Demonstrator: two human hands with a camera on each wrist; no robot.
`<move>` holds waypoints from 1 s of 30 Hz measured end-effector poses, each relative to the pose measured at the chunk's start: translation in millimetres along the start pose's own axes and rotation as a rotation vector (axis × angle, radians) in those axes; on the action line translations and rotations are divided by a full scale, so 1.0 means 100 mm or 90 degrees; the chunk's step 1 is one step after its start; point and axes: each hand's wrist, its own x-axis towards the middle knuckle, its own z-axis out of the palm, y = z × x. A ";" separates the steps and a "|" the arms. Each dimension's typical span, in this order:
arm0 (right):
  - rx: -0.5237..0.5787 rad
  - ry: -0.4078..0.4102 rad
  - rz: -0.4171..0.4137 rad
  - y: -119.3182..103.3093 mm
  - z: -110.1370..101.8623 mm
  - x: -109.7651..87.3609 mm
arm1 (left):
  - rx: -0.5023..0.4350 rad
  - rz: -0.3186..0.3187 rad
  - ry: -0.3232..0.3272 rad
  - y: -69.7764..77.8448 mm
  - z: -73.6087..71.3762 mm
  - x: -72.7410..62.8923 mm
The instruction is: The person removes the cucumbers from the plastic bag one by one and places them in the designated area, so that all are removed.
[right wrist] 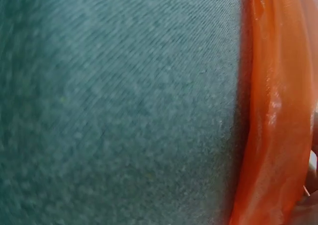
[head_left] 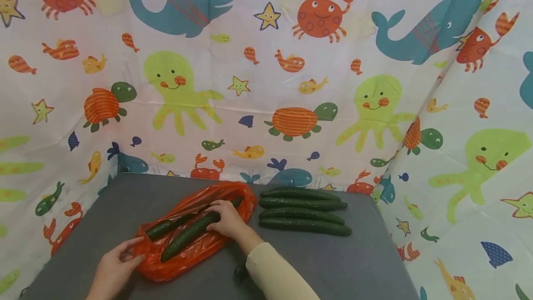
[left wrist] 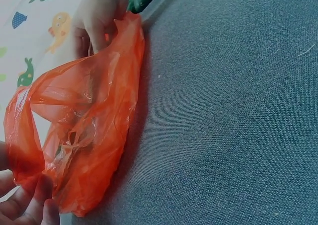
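Note:
An orange-red plastic bag [head_left: 183,266] lies on the table with its opening spread. Two dark green cucumbers are in it: a nearer cucumber [head_left: 179,242] and a farther cucumber [head_left: 160,229], partly covered by plastic. My right hand [head_left: 228,219] reaches over the bag and grips the nearer cucumber around its upper part. At the bag's lower left edge, my left hand [head_left: 116,265] pinches the plastic between thumb and fingers. The left wrist view shows those left-hand fingers [left wrist: 32,200] on the bag's rim. In the right wrist view the right hand is mostly cut off.
Several cucumbers [head_left: 301,214] lie side by side in a row on the grey table [head_left: 333,263], right of the bag. A small dark object [head_left: 240,272] is partly hidden by the right sleeve [head_left: 276,272]. A sea-animal patterned curtain [head_left: 258,96] stands behind and at both sides.

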 end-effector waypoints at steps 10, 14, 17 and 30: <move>-0.044 -0.035 0.026 0.03 0.02 -0.03 | 0.002 0.010 -0.012 -0.02 0.00 -0.01; -0.069 -0.028 -0.036 0.06 0.04 -0.01 | 0.004 0.004 -0.015 -0.04 0.00 -0.01; -0.061 0.002 -0.063 0.07 0.05 0.00 | 0.006 0.004 -0.013 -0.03 0.00 -0.01; -0.004 0.080 -0.056 -0.01 -0.06 0.05 | 0.004 0.013 -0.011 -0.01 -0.01 -0.01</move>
